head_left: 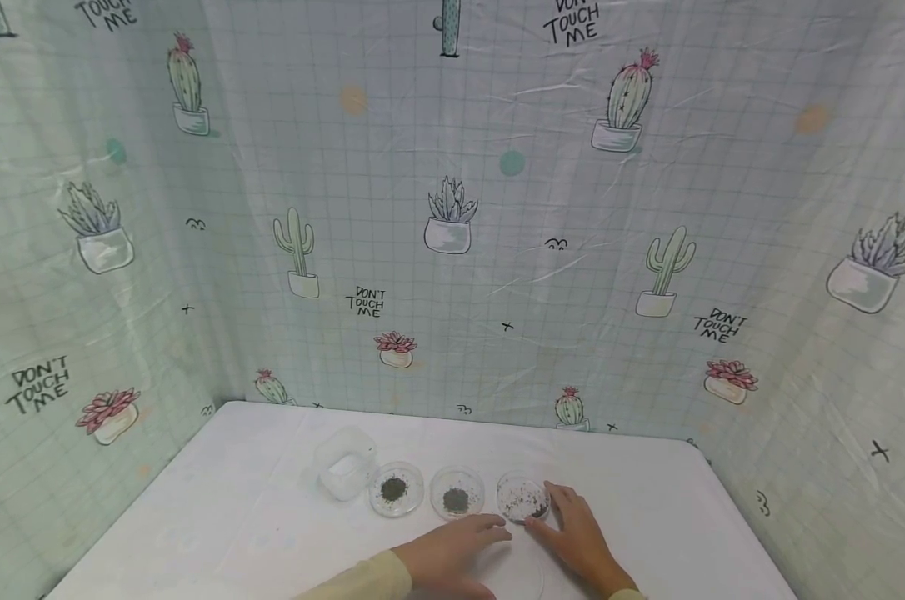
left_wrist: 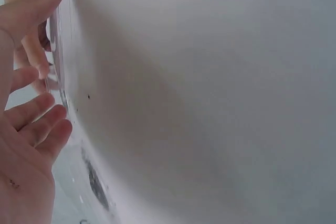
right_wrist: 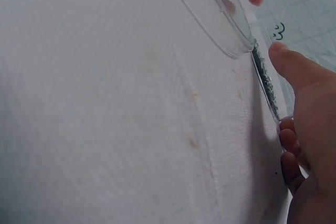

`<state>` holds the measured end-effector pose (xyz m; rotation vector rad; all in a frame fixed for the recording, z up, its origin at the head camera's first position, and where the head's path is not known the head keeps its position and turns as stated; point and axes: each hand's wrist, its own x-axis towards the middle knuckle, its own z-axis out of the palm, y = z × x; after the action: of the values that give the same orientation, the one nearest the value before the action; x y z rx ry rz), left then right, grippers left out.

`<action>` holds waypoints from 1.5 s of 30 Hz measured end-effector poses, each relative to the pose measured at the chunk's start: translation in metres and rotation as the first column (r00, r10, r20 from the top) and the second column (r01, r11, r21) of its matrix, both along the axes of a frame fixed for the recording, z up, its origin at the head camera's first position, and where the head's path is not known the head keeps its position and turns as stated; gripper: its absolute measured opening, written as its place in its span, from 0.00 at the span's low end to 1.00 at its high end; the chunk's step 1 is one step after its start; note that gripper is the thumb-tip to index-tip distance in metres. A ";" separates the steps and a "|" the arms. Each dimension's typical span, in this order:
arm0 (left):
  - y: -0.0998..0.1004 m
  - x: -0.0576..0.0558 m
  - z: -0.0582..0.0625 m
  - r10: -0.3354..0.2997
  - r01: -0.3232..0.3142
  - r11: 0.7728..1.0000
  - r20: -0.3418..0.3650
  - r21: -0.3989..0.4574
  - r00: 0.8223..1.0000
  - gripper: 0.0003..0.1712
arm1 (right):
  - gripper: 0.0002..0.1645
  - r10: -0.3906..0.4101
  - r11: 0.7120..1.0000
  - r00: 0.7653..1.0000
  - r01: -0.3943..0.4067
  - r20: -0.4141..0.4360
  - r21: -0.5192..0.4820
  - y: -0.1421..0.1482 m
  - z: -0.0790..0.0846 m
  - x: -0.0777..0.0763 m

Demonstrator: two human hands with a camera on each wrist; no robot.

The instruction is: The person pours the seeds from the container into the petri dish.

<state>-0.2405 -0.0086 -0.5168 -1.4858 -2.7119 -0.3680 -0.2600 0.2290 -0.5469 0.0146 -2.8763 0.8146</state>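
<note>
My right hand (head_left: 582, 542) grips the rightmost petri dish (head_left: 518, 493), thumb at its near edge and fingers round its right side. Dark flakes are scattered in that dish, with a denser clump near its lower right. Extended and slightly bent, the fingers of my left hand (head_left: 448, 552) hold nothing. Beside that hand, near the front of the table, a clear round lid or dish (right_wrist: 223, 19) lies flat; its outline is faint in the head view. In the left wrist view, the left thumb and fingers (left_wrist: 55, 135) are spread.
Two more petri dishes, the middle one (head_left: 467, 478) and the left one (head_left: 381, 504), each hold a dark green pile. A translucent plastic container (head_left: 323, 465) stands left of them. Patterned cactus fabric (head_left: 437, 133) surrounds the white table (head_left: 220, 500) behind and at both sides.
</note>
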 end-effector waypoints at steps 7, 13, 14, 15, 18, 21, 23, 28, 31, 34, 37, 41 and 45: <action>0.014 0.001 -0.003 -0.016 0.017 1.000 0.051 -0.021 0.999 0.49 | 0.47 0.020 1.000 0.999 -0.021 -0.029 -0.016 0.000 0.002 0.003; 0.019 -0.001 -0.007 -0.052 0.052 0.999 0.033 -0.005 0.998 0.49 | 0.47 0.026 0.999 0.999 -0.027 -0.033 -0.020 0.001 0.003 0.004; 0.020 -0.001 -0.007 -0.054 0.054 0.999 0.028 -0.005 0.998 0.49 | 0.47 0.025 0.999 0.999 -0.025 -0.030 -0.021 0.001 0.003 0.004; 0.020 -0.001 -0.006 -0.052 0.053 0.999 0.030 -0.005 0.998 0.49 | 0.48 0.023 1.000 0.999 -0.023 -0.025 -0.019 0.000 0.003 0.004; 0.020 -0.001 0.000 -0.040 0.040 0.999 0.001 -0.010 0.999 0.50 | 0.48 0.015 1.000 1.000 -0.015 -0.015 -0.008 0.000 0.003 0.004; 0.018 -0.001 0.007 -0.017 0.017 1.000 -0.026 -0.012 1.000 0.50 | 0.50 0.003 1.000 1.000 -0.003 -0.006 -0.001 0.001 0.003 0.003; 0.016 -0.003 0.012 -0.010 0.010 1.000 -0.037 -0.004 0.999 0.50 | 0.52 -0.002 1.000 1.000 0.002 0.000 0.003 0.001 0.003 0.003; 0.011 -0.010 0.023 0.011 -0.010 0.999 -0.028 0.035 1.000 0.49 | 0.50 0.005 1.000 1.000 -0.005 0.007 -0.003 0.003 0.001 0.003; 0.011 -0.017 0.028 0.046 -0.045 0.998 -0.016 0.054 0.999 0.48 | 0.46 0.009 1.000 1.000 -0.009 0.008 -0.017 0.004 0.000 0.003; 0.013 -0.023 0.030 0.083 -0.082 0.994 -0.009 0.070 0.997 0.48 | 0.41 0.011 0.999 1.000 -0.010 0.012 -0.035 0.005 -0.001 0.003; 0.018 -0.028 0.031 0.119 -0.120 0.989 0.012 0.084 0.993 0.48 | 0.32 0.008 0.998 1.000 -0.009 -0.010 -0.069 0.006 -0.001 0.003; 0.028 -0.031 0.033 0.172 -0.173 0.982 0.027 0.075 0.985 0.47 | 0.26 -0.008 0.994 0.999 0.003 -0.046 -0.111 0.008 0.001 0.003; 0.039 -0.035 0.030 0.228 -0.229 0.973 0.014 0.036 0.974 0.48 | 0.24 -0.027 0.994 0.997 0.019 -0.075 -0.105 0.010 0.002 0.003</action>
<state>-0.2752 0.0303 -0.4871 -1.1482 -2.8254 -0.4134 -0.2567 0.2394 -0.5452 0.0012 -2.7539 0.9382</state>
